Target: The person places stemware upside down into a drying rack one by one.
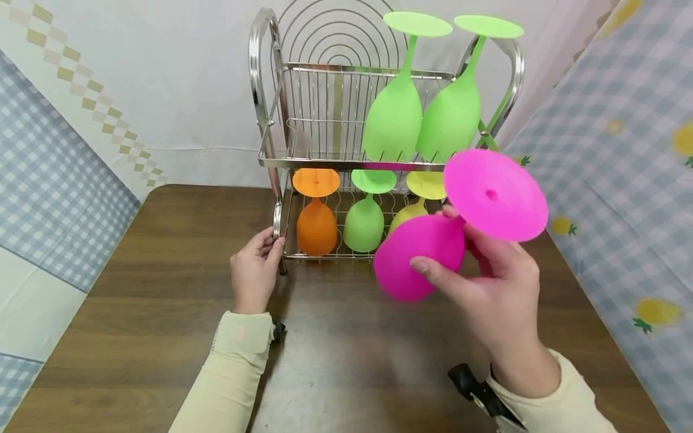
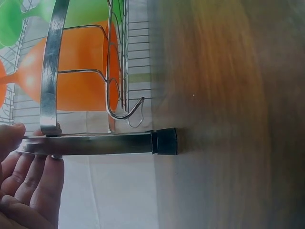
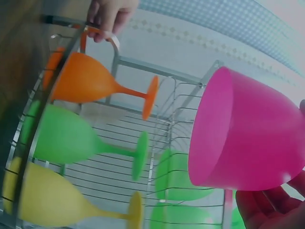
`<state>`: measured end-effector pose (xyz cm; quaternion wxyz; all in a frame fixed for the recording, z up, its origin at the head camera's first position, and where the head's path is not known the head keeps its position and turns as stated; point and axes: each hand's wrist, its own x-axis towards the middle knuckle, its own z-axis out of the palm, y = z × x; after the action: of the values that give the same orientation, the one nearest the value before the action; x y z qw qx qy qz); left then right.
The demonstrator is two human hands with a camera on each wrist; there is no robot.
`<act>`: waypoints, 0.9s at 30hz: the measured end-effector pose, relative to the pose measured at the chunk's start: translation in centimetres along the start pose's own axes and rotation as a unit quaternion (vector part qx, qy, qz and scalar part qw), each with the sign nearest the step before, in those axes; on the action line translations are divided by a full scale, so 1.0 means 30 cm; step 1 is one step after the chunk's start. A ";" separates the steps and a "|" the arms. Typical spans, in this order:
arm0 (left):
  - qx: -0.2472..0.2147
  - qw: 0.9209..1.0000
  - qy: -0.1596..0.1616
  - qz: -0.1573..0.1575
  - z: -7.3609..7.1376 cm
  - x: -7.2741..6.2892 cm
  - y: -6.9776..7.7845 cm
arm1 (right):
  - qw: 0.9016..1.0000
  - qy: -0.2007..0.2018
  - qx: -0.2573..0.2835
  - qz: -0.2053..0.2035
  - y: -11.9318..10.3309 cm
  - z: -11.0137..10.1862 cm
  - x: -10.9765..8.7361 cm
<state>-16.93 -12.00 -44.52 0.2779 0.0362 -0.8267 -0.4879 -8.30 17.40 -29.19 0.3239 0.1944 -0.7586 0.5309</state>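
My right hand (image 1: 500, 288) grips a bright pink goblet (image 1: 419, 255) by the bowl near its stem, tilted with the foot up to the right and the mouth low. In the right wrist view the pink bowl (image 3: 248, 133) shows its hollow mouth. My left hand (image 1: 257, 267) holds the left front leg of a two-tier metal dish rack (image 1: 271, 162), with thumb and fingers around the tube. Upside down on the lower tier stand an orange goblet (image 1: 316, 227), a green goblet (image 1: 364, 225) and a yellow goblet (image 1: 408, 213), the last partly hidden behind the pink one.
Two larger light green goblets (image 1: 392, 117) stand upside down on the right of the upper tier. The rack stands on a brown wooden table (image 1: 335, 361) against a white wall covering (image 1: 200, 90). A checked, pineapple-print cloth (image 1: 612, 180) hangs at the right.
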 end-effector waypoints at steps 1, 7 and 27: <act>0.003 1.000 0.000 0.001 -0.002 0.001 0.001 | 1.000 0.000 0.001 -0.005 -0.007 0.002 0.014; 0.015 1.000 -0.010 -0.003 -0.006 0.002 0.001 | 1.000 -0.006 0.007 -0.027 -0.051 0.017 0.089; 0.018 1.000 -0.014 -0.015 -0.001 -0.001 -0.009 | 0.991 -0.042 -0.047 -0.115 -0.170 0.096 0.373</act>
<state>-16.95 -12.16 -44.74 0.2580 0.0463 -0.8386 -0.4775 -13.85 13.44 -18.58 0.3595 0.2868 -0.7682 0.4453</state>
